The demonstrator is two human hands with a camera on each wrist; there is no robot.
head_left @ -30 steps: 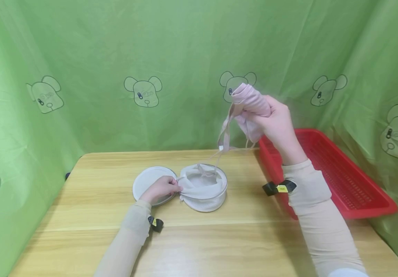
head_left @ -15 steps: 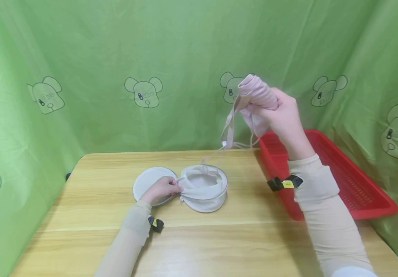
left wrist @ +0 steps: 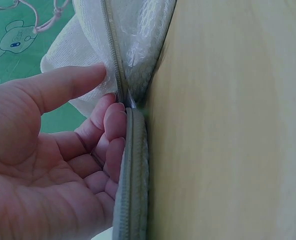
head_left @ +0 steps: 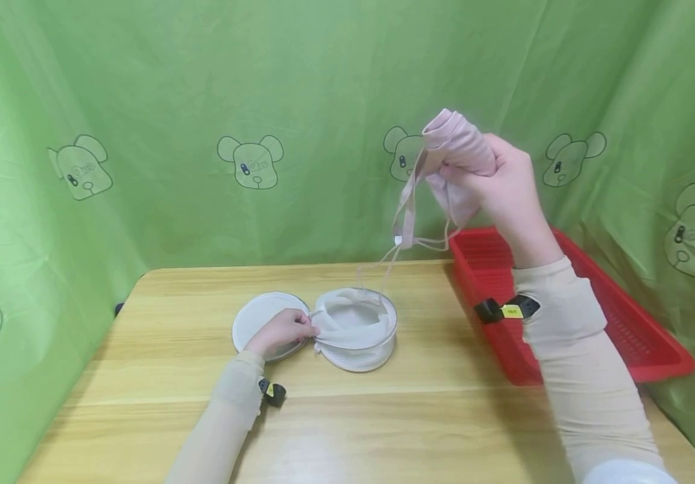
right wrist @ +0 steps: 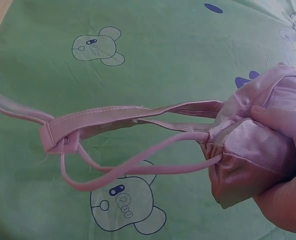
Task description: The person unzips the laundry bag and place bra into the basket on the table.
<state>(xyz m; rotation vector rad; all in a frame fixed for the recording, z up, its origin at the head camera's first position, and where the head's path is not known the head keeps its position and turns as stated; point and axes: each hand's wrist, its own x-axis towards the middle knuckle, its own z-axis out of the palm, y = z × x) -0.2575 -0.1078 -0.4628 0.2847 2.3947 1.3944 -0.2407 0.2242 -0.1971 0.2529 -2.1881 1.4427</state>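
My right hand (head_left: 512,185) grips a rolled pink satin cloth (head_left: 461,146) with straps and cords, held up above the table. In the right wrist view the straps (right wrist: 108,120) and thin cords (right wrist: 138,167) stretch away from the gathered satin. Below it the cord ends dangle over a round white mesh laundry bag (head_left: 365,355), whose top is open. Its round lid (head_left: 252,323) lies flat on the left. My left hand (head_left: 283,329) holds the bag's edge between lid and body, fingers curled at the zipper (left wrist: 133,165) in the left wrist view.
A red plastic basket (head_left: 616,366) with slotted walls stands at the table's right, partly behind my right forearm. The wooden table (head_left: 384,430) ends at a green curtain (head_left: 329,87) on the back and sides.
My right hand has risen and moved a little right with the pink satin cloth, drawing most of its cords up out of the bag's opening. My left hand has stayed put.
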